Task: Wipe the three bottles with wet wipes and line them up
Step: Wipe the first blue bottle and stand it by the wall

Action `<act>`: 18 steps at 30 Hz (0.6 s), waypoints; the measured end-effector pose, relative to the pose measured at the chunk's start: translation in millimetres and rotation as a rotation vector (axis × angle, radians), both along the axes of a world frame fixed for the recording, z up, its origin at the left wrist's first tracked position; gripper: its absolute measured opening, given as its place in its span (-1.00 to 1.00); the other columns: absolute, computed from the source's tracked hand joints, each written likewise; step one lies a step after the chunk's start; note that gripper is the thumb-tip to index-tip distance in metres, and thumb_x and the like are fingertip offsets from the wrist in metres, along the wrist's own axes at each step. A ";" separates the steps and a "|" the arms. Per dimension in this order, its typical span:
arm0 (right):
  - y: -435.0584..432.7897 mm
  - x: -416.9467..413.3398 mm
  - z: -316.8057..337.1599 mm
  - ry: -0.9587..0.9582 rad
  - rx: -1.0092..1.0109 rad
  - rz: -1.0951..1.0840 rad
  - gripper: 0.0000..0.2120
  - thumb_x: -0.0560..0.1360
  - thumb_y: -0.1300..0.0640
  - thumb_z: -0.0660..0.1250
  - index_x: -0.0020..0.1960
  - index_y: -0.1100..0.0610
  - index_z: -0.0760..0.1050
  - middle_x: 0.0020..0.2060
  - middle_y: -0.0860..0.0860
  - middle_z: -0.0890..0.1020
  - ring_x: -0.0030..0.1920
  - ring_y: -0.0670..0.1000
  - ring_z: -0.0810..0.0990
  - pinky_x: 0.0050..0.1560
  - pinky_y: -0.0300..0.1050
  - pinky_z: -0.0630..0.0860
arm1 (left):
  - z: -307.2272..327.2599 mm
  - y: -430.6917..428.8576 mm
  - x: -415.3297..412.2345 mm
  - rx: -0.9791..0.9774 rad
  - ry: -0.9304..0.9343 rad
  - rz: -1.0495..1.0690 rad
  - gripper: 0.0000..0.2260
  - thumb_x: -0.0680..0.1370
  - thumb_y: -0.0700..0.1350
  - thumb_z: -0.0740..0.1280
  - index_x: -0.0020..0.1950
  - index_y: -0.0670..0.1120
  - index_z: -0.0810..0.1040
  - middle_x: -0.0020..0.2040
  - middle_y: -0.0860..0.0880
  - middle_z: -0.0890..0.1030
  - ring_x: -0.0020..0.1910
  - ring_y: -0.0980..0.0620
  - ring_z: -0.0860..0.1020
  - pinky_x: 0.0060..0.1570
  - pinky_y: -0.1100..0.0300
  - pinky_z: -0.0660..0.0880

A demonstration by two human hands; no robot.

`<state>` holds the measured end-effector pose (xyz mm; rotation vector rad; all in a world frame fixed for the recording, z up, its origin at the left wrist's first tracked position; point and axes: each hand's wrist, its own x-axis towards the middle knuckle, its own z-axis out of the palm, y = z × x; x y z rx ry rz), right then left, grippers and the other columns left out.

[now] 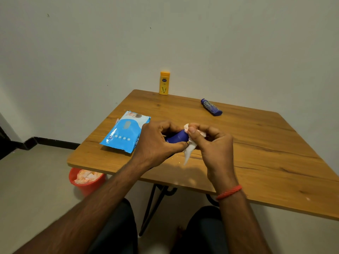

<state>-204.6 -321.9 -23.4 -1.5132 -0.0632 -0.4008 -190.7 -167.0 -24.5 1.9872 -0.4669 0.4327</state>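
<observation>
My left hand (156, 142) grips a dark blue bottle (177, 137) held on its side just above the wooden table (266, 153). My right hand (211, 143) presses a white wet wipe (189, 150) around the bottle's right end, and the wipe's tail hangs down to the tabletop. A yellow bottle (164, 83) stands upright at the table's far edge by the wall. A second blue bottle (211, 107) lies on its side at the far right. The blue pack of wet wipes (124, 132) lies flat just left of my left hand.
A red bin (86, 181) with crumpled used wipes stands on the floor under the table's near left corner. The wall runs right behind the table. My knees and the black table legs show below the near edge.
</observation>
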 end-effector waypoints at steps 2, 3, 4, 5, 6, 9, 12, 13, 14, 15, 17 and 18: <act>-1.6 5.5 2.0 0.059 0.034 0.041 -0.92 0.47 0.19 0.47 -0.06 0.06 0.69 -0.12 -0.06 0.74 -0.04 -0.07 0.71 -0.09 -0.09 0.67 | -1.5 2.1 0.8 -0.024 0.008 -0.013 -0.71 0.36 -0.06 0.60 -0.01 0.10 0.60 -0.11 0.18 0.66 -0.03 0.23 0.61 -0.10 0.37 0.57; -2.2 7.5 2.8 0.080 0.063 0.046 -0.92 0.47 0.17 0.47 -0.04 0.08 0.69 -0.11 -0.04 0.74 -0.03 -0.05 0.71 -0.08 -0.07 0.67 | -2.4 3.2 1.4 -0.051 0.020 -0.024 -0.70 0.36 -0.06 0.61 0.01 0.09 0.60 -0.08 0.16 0.67 -0.01 0.21 0.62 -0.08 0.34 0.58; -3.1 9.4 2.2 0.095 0.090 0.049 -0.90 0.48 0.15 0.46 -0.01 0.10 0.69 -0.10 -0.02 0.74 -0.01 -0.01 0.71 -0.07 -0.04 0.67 | -2.5 3.6 1.5 -0.083 0.044 -0.040 -0.70 0.37 -0.06 0.60 0.03 0.08 0.61 -0.05 0.14 0.68 0.02 0.19 0.62 -0.06 0.31 0.59; -3.7 10.0 0.9 0.104 0.127 0.066 -0.87 0.48 0.13 0.45 0.01 0.12 0.68 -0.09 -0.01 0.74 0.01 0.02 0.70 -0.05 -0.03 0.67 | -2.5 3.9 1.9 -0.123 0.082 -0.056 -0.69 0.38 -0.06 0.59 0.07 0.06 0.61 -0.01 0.12 0.69 0.05 0.17 0.63 -0.02 0.26 0.60; -3.7 9.0 -0.4 0.096 0.163 0.097 -0.86 0.49 0.13 0.43 0.03 0.13 0.68 -0.07 0.00 0.73 0.03 0.03 0.70 -0.04 -0.03 0.67 | -2.6 4.1 1.9 -0.182 0.136 -0.075 -0.67 0.41 -0.07 0.57 0.13 0.04 0.60 0.03 0.09 0.69 0.08 0.14 0.64 0.03 0.19 0.62; -0.5 1.3 -7.7 -0.027 0.084 0.112 -0.85 0.50 0.20 0.42 0.06 0.10 0.67 -0.03 -0.04 0.73 0.06 -0.04 0.69 -0.01 -0.12 0.65 | -3.0 2.4 1.9 -0.462 0.304 -0.170 -0.60 0.52 -0.19 0.45 0.33 0.02 0.50 0.06 -0.04 0.72 0.06 -0.01 0.69 0.03 0.01 0.65; 2.2 -4.0 -18.0 -0.211 -0.171 0.078 -0.83 0.46 0.23 0.46 0.05 0.11 0.69 -0.03 -0.04 0.73 0.09 -0.07 0.66 0.02 -0.16 0.62 | -3.8 2.1 4.3 -0.622 0.384 -0.190 -0.61 0.58 -0.20 0.36 0.39 0.06 0.49 0.04 -0.07 0.71 0.01 -0.07 0.69 -0.10 0.01 0.66; 1.4 -4.4 -20.5 -0.246 -0.258 0.082 -0.82 0.45 0.22 0.47 0.04 0.10 0.69 -0.02 -0.06 0.72 0.09 -0.08 0.66 0.01 -0.17 0.62 | -4.7 2.7 5.6 -0.661 0.407 -0.176 -0.64 0.59 -0.20 0.35 0.37 0.05 0.52 0.03 -0.05 0.72 -0.02 -0.05 0.69 -0.15 0.04 0.65; -1.0 -3.7 -22.5 -0.260 -0.339 0.087 -0.83 0.45 0.21 0.48 0.03 0.07 0.69 -0.02 -0.08 0.71 0.09 -0.10 0.66 -0.01 -0.18 0.62 | -5.1 3.3 6.5 -0.697 0.434 -0.164 -0.67 0.59 -0.19 0.35 0.35 0.04 0.55 0.01 -0.02 0.72 -0.05 -0.02 0.69 -0.19 0.08 0.64; -3.9 -2.4 -23.4 -0.251 -0.399 0.094 -0.83 0.45 0.19 0.48 0.02 0.03 0.68 -0.01 -0.10 0.71 0.08 -0.12 0.65 -0.03 -0.19 0.61 | -6.3 3.8 7.7 -0.721 0.460 -0.152 -0.69 0.59 -0.18 0.36 0.32 0.02 0.57 -0.01 -0.01 0.73 -0.08 0.01 0.69 -0.21 0.09 0.64; -6.6 0.8 -20.8 -0.193 -0.438 0.099 -0.81 0.47 0.15 0.47 0.03 -0.07 0.63 0.00 -0.16 0.67 0.09 -0.21 0.60 -0.07 -0.24 0.60 | -8.2 4.0 9.2 -0.745 0.503 -0.133 -0.71 0.57 -0.16 0.38 0.28 -0.01 0.58 -0.03 0.00 0.73 -0.11 0.02 0.69 -0.23 0.09 0.64; -5.1 2.8 -18.3 -0.178 -0.446 0.092 -0.79 0.48 0.14 0.45 0.07 -0.10 0.60 0.03 -0.18 0.65 0.09 -0.27 0.57 -0.08 -0.31 0.58 | -8.6 3.9 10.0 -0.750 0.517 -0.124 -0.71 0.55 -0.15 0.40 0.28 -0.02 0.57 -0.04 -0.01 0.73 -0.12 0.02 0.70 -0.23 0.09 0.64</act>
